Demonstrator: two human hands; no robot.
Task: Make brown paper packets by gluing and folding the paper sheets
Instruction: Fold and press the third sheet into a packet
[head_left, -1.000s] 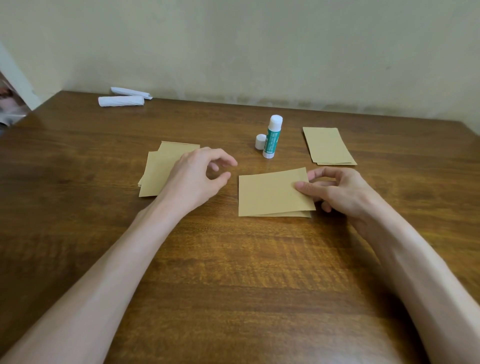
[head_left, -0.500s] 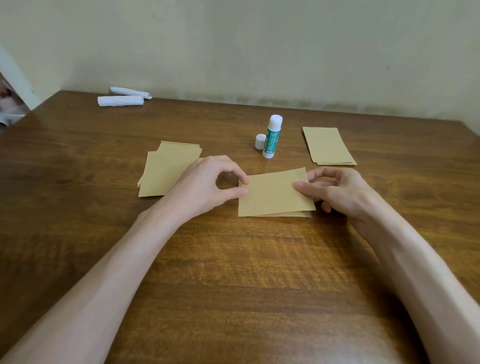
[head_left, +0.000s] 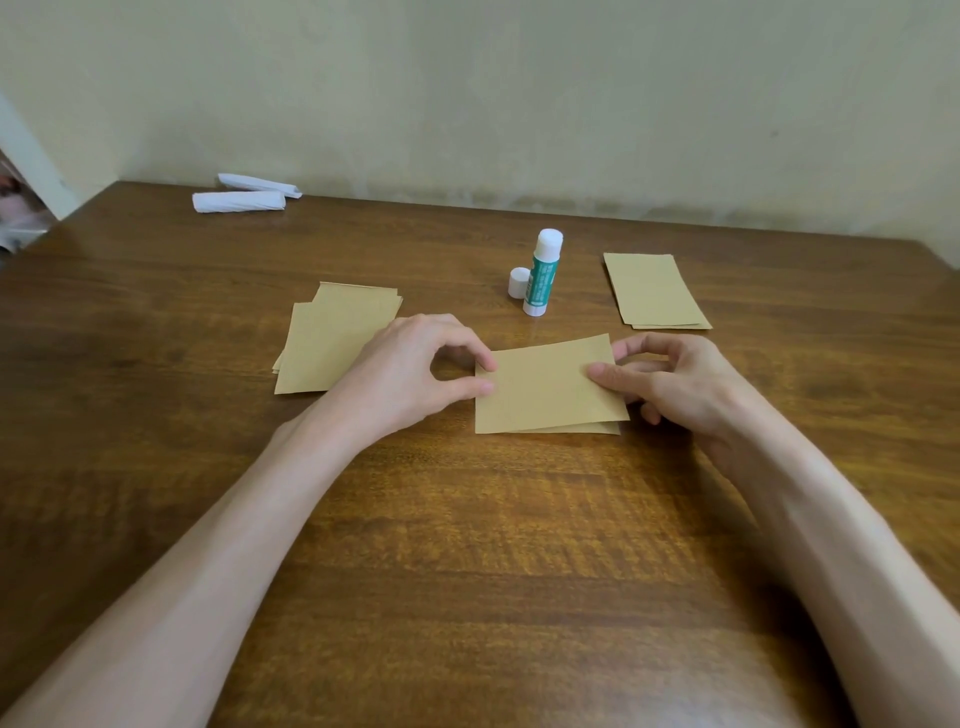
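A folded brown paper sheet (head_left: 545, 387) lies on the wooden table (head_left: 467, 545) in the middle, its upper layer slightly askew over the lower one. My left hand (head_left: 410, 374) pinches its left edge between thumb and index finger. My right hand (head_left: 675, 382) holds its right edge, thumb on top and fingers curled behind. A glue stick (head_left: 542, 273) stands upright and uncapped behind the sheet, with its white cap (head_left: 518, 282) beside it on the left.
A stack of brown sheets (head_left: 327, 338) lies to the left, partly under my left hand. A second stack of brown pieces (head_left: 654, 288) lies at the back right. Two white paper rolls (head_left: 239, 200) sit near the far left edge by the wall.
My left hand moved right from above the left stack to the folded sheet and took its left edge in a pinch. The right hand and the sheet stayed in place.
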